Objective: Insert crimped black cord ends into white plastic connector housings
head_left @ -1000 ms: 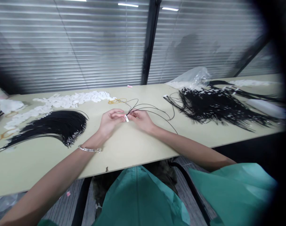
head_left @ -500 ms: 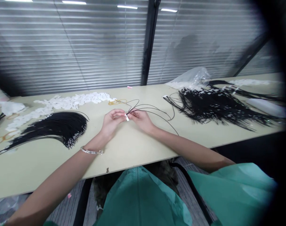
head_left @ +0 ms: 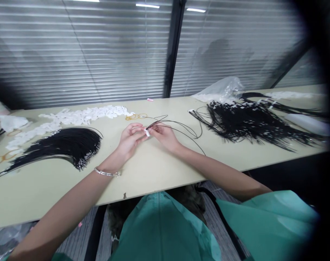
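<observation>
Over the middle of the table, my left hand (head_left: 132,139) pinches a small white connector (head_left: 147,133) between thumb and fingers. Right beside it, my right hand (head_left: 165,136) is closed on several thin black wires (head_left: 181,125) close to where they meet the connector. The wires' loose lengths loop out over the back of my right hand and trail to the right. Exactly how the wire ends sit in the connector is hidden by my fingertips.
Left lies a fanned bundle of black wires (head_left: 69,145), with a heap of small white pieces (head_left: 86,115) behind it. Yellow rubber bands (head_left: 136,116) lie near my hands. At right are a pile of black wires with white connectors (head_left: 235,121) and a clear plastic bag (head_left: 221,90).
The white connector has turned slightly between my fingers, and the wire loops have shifted a little to the right. Both hands stay in nearly the same place.
</observation>
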Motion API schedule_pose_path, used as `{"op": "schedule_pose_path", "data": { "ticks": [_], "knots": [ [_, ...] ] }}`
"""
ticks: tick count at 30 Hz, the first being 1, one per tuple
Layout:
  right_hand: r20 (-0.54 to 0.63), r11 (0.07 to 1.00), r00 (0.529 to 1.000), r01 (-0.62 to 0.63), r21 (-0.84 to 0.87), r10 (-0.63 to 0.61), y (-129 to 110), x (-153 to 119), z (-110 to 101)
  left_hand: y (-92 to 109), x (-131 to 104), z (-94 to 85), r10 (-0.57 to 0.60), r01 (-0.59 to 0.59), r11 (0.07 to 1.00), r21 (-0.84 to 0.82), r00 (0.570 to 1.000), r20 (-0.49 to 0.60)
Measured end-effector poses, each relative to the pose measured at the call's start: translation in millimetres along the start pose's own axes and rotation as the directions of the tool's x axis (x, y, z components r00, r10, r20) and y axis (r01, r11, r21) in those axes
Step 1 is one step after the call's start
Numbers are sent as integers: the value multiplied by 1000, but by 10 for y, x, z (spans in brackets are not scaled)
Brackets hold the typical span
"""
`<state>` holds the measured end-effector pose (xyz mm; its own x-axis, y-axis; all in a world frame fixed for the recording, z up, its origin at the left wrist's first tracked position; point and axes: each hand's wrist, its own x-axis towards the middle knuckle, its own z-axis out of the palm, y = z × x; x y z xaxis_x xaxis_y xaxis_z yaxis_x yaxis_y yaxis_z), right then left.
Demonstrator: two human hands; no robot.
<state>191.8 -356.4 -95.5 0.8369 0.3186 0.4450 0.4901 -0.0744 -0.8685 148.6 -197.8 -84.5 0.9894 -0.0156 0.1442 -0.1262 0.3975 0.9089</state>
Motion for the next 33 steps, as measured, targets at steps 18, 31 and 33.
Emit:
{"op": "schedule_pose_path", "data": {
  "ticks": [18,31,33],
  "knots": [
    [20,988,998,58,-143,-56,-97,-127,7,6,-10,-35,-29,30,998,56,1000,-7],
    [30,984,997,77,-160,-73,-68,-130,28,-18,-14,-45,-13,15,995,96,1000,-18],
    [33,986,997,67,-151,-63,-69,-130,28,-17,-11,-45,-17,20,995,101,1000,-24]
  ]
}}
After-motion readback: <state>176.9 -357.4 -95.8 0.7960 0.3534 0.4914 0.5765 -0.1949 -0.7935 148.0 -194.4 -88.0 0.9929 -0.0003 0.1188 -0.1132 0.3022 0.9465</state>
